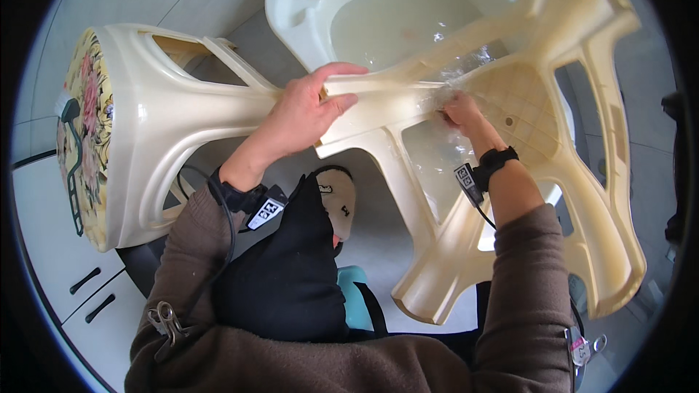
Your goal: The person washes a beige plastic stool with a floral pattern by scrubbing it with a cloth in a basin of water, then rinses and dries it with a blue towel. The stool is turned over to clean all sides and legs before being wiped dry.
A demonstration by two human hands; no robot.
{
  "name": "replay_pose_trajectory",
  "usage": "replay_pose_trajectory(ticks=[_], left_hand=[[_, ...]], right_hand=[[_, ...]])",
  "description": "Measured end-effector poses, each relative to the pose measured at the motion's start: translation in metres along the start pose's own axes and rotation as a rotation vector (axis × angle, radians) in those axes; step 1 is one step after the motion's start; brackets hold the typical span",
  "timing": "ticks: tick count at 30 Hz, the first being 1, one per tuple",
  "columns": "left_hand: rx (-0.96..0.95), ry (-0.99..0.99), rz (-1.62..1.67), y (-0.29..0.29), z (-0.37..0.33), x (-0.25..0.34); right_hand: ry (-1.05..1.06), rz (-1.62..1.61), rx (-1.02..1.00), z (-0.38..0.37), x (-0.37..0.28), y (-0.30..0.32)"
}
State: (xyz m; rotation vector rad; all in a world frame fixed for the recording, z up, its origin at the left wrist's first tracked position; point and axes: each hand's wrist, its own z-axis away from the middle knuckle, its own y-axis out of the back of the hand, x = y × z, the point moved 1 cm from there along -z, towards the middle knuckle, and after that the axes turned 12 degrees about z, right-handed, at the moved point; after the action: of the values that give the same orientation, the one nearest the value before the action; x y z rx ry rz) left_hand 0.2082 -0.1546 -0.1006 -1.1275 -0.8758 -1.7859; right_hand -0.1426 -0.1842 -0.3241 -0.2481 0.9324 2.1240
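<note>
A cream plastic stool [531,94] lies tipped on its side over the edge of a tub, its hollow underside toward me. My left hand [302,113] grips the end of one of its legs, thumb and forefinger apart around the edge. Inside the frame, against the inner side of that leg near the underside of the seat, my right hand [462,111] is closed. Its curled fingers hide whatever they hold, if anything. Water splashes beside it. The white tub [298,11] behind holds cloudy water.
Another cream stool [156,116] with a flowered seat lies on its side at the left, close to my left forearm. White cabinet doors [54,225] with dark handles stand at the lower left. Below my lap shows a teal object [353,295].
</note>
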Motion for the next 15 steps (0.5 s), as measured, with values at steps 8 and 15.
replay_pose_trajectory(ticks=[8,15], left_hand=[[-0.039,-0.006,0.043,-0.002,0.0,-0.017],[-0.178,-0.034,0.165,0.002,0.014,-0.017]], right_hand=[[0.538,-0.363,0.283,0.212,-0.152,-0.046],[1.146,0.343,0.461,0.195,-0.117,-0.062]])
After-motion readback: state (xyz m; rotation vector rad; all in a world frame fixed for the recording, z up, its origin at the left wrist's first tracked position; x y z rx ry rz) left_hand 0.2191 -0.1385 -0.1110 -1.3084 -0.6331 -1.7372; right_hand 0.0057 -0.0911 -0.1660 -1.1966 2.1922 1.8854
